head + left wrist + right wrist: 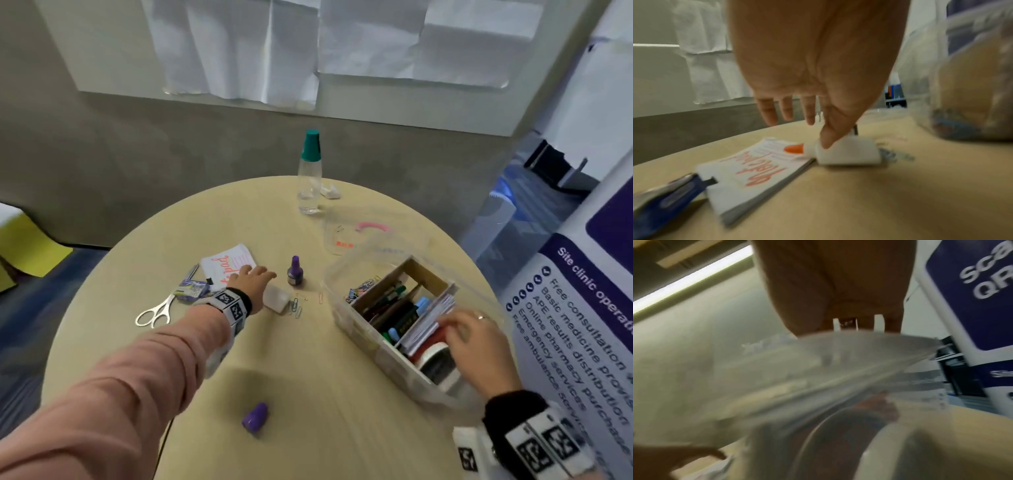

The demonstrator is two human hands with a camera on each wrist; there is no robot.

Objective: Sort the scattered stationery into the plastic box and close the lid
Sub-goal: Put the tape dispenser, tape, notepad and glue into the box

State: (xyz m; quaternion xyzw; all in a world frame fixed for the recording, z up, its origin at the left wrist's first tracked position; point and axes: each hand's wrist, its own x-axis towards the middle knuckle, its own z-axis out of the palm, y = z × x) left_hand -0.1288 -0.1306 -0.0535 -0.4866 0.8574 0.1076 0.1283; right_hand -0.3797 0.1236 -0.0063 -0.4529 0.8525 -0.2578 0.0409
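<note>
Clear plastic box (346, 318), lid off, standing on the round table (318, 394) under the right hand (479, 346). Cardboard dividers split it into compartments: pens and markers (397, 308) in the middle one, coloured clips (361, 289) in the one on the far side, a stack of cards or papers (433, 317) and a roll of tape (436, 359) in the one beneath the right hand. The right hand reaches into that compartment with bent fingers touching the stack; whether it grips anything cannot be told, and the right wrist view is too blurred to settle it. The clear lid (363, 236) lies flat on the table beyond the box.

Left hand (251, 279), fingers spread wide and nearly straight, holding nothing, poised just over a white glue bottle (849, 152) with an orange tip (794, 149); in the left wrist view the thumb tip (826, 139) meets the bottle's shoulder. The bottle lies on its side, its tip over the edge of a notepad (227, 265) lying below the fingers. Loose paper clips (296, 306) lie just beside the bottle on the box side; a small purple ink bottle (295, 271) stands upright between the left hand and the box. On the outer side of the left wrist lie a blue packet (193, 290), a pen (191, 272) and scissors (156, 311). A purple cap (255, 418) lies near the forearm, toward the person. A clear bottle with a green cap (310, 171) stands well beyond both hands at the far table edge.
</note>
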